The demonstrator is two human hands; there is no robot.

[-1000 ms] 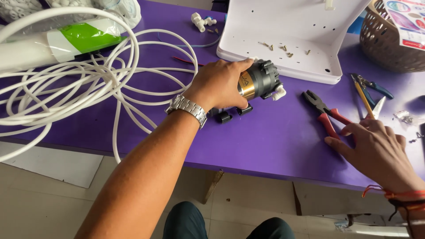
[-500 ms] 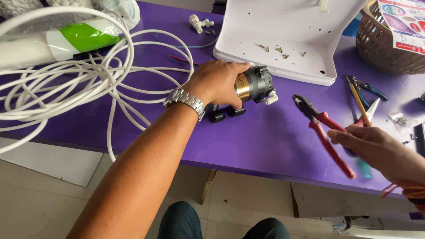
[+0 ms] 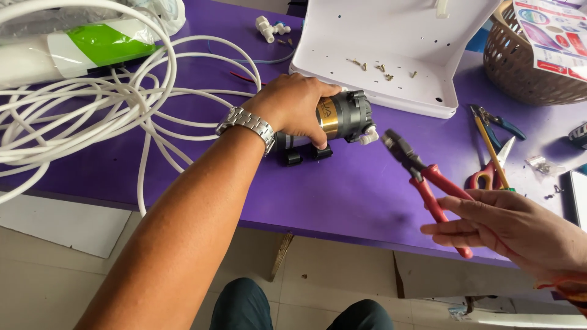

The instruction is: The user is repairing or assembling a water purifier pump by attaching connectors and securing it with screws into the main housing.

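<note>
My left hand (image 3: pixel 292 109) grips a small cylindrical pump (image 3: pixel 343 116) with a gold band and a dark grey head, lying on its side on the purple table (image 3: pixel 361 183). A metal watch sits on that wrist. My right hand (image 3: pixel 510 229) holds red-handled pliers (image 3: pixel 428 183) lifted above the table, jaws pointing up-left toward the pump's white fitting. The jaws stay a short way from the pump.
A white panel (image 3: pixel 379 49) with loose screws lies behind the pump. Coiled white tubing (image 3: pixel 92 104) and a white-and-green filter cartridge (image 3: pixel 73 52) fill the left. A wicker basket (image 3: pixel 532 79), more hand tools (image 3: pixel 492 143) and white fittings (image 3: pixel 269 27) lie at the right and back.
My right hand has picked the red pliers up off the table and brought them left toward the pump. My left hand has stayed on the pump.
</note>
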